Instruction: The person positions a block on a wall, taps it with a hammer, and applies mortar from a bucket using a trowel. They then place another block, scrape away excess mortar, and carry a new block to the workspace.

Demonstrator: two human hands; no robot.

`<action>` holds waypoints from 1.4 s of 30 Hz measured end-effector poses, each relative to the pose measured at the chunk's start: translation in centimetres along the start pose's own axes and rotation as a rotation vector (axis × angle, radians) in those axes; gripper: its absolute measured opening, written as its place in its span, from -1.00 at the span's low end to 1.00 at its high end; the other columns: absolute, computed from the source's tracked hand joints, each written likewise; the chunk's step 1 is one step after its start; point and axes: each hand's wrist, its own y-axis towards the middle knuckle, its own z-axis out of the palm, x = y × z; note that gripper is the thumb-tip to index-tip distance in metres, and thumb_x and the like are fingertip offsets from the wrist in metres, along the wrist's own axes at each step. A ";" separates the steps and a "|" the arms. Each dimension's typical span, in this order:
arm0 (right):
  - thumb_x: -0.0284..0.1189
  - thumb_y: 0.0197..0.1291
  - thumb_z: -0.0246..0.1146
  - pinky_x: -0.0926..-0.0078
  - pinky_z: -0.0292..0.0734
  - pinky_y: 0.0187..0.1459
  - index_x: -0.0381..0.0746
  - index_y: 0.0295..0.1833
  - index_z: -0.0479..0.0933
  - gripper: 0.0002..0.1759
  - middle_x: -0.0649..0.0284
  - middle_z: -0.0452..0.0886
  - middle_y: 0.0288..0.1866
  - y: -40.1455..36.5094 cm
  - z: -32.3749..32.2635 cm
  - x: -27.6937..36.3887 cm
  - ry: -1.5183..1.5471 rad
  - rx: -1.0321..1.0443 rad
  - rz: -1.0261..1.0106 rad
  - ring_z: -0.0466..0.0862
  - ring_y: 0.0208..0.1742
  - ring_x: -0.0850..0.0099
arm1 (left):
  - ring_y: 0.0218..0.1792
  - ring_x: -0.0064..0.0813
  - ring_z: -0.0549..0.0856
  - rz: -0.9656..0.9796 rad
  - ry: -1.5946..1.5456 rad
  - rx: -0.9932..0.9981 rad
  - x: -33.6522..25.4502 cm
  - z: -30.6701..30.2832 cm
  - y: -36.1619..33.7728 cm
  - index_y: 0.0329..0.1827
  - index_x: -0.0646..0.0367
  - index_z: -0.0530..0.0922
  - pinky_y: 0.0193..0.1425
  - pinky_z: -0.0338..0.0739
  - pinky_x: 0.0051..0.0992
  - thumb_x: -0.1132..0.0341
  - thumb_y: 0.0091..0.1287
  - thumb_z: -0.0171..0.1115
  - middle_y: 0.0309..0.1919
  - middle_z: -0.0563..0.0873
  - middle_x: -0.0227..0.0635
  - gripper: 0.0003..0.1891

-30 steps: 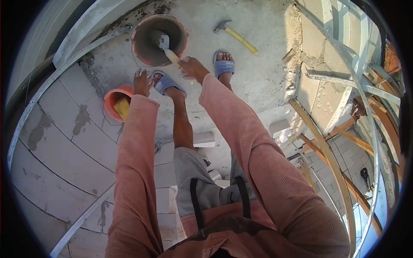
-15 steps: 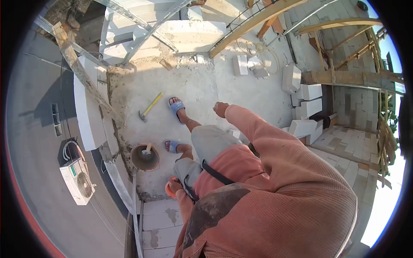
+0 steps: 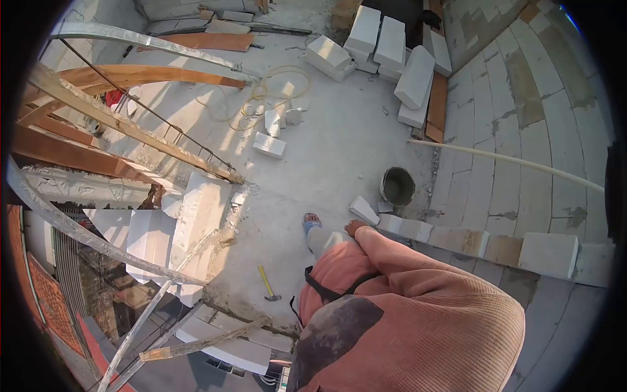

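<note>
My right hand (image 3: 356, 227) hangs low beside my grey-clad knee (image 3: 326, 240), near the end of a low row of pale blocks (image 3: 457, 240). Its fingers look curled in, and I see nothing in them. My left hand is out of sight, beyond my body and the pink sweater (image 3: 431, 313). One foot in a blue sandal (image 3: 311, 224) shows on the concrete floor. A yellow-handled hammer (image 3: 265, 281) lies on the floor to my left. A loose white block (image 3: 364, 210) rests just past my right hand.
A dark bucket (image 3: 398, 187) stands near the block wall (image 3: 516, 130). White blocks (image 3: 385, 39) are stacked at the back right. A yellow hose (image 3: 281, 68) coils on the floor. Wooden beams (image 3: 130, 130) and metal struts (image 3: 104, 238) slant across the left, beside the floor's open edge.
My view and body have turned right. My left hand, which held an orange-red object, has left the view, along with the bucket holding a tool. The hammer appears lower in the view.
</note>
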 end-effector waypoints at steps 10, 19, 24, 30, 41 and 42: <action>-0.08 0.37 0.21 0.34 0.62 -0.34 -0.20 0.18 0.57 -0.53 0.20 0.73 -0.14 -0.3 -11.1 -3.4 0.752 -0.017 0.128 0.78 -0.31 0.33 | 0.32 -0.22 0.63 0.776 0.250 0.518 -35.3 26.6 -16.2 0.37 0.31 0.47 0.43 0.49 -0.22 0.03 0.54 0.23 0.30 0.61 -0.12 -0.44; -0.03 0.39 0.19 0.26 0.59 -0.27 -0.18 0.27 0.52 -0.46 0.12 0.70 -0.10 -1.4 -9.6 -4.5 0.871 0.096 0.259 0.75 -0.20 0.26 | 0.51 0.27 0.36 1.226 -0.441 1.787 -57.9 42.4 -47.0 0.42 0.39 0.40 0.64 0.12 0.26 -0.01 0.58 0.11 0.41 0.47 0.23 -0.39; -0.09 0.44 0.06 0.22 0.61 0.10 -0.22 0.24 0.59 -0.49 -0.01 0.73 0.10 -5.4 -16.6 -1.3 0.654 -0.084 0.168 0.75 0.05 0.07 | 0.52 0.26 0.34 1.458 -0.560 2.419 -62.2 48.3 -58.6 0.43 0.38 0.38 0.64 0.11 0.25 -0.03 0.58 0.08 0.42 0.45 0.23 -0.37; -0.25 0.53 -0.02 0.13 0.53 0.26 -0.20 0.21 0.61 -0.60 -0.03 0.66 0.24 -4.9 -17.6 -0.5 0.618 -0.330 0.276 0.64 0.23 -0.08 | 0.54 0.25 0.31 1.770 -0.459 2.689 -61.3 55.6 -67.1 0.45 0.38 0.36 0.65 0.10 0.24 -0.05 0.58 0.05 0.44 0.42 0.24 -0.35; -0.14 0.45 0.04 0.10 0.48 0.37 -0.08 0.35 0.55 -0.52 -0.04 0.61 0.32 2.4 -18.9 -2.7 0.543 -0.251 0.118 0.54 0.39 -0.06 | 0.56 0.23 0.27 2.202 -0.320 2.726 -55.0 69.3 -76.6 0.48 0.37 0.31 0.66 0.07 0.23 -0.10 0.59 0.00 0.46 0.38 0.25 -0.31; -0.08 0.42 0.08 0.11 0.47 0.38 -0.08 0.34 0.55 -0.49 -0.03 0.62 0.32 3.5 -20.3 -2.8 0.533 -0.259 0.161 0.52 0.41 -0.04 | 0.57 0.23 0.27 2.236 -0.358 2.749 -54.1 71.0 -77.7 0.49 0.37 0.31 0.66 0.07 0.23 -0.10 0.59 0.00 0.46 0.38 0.25 -0.31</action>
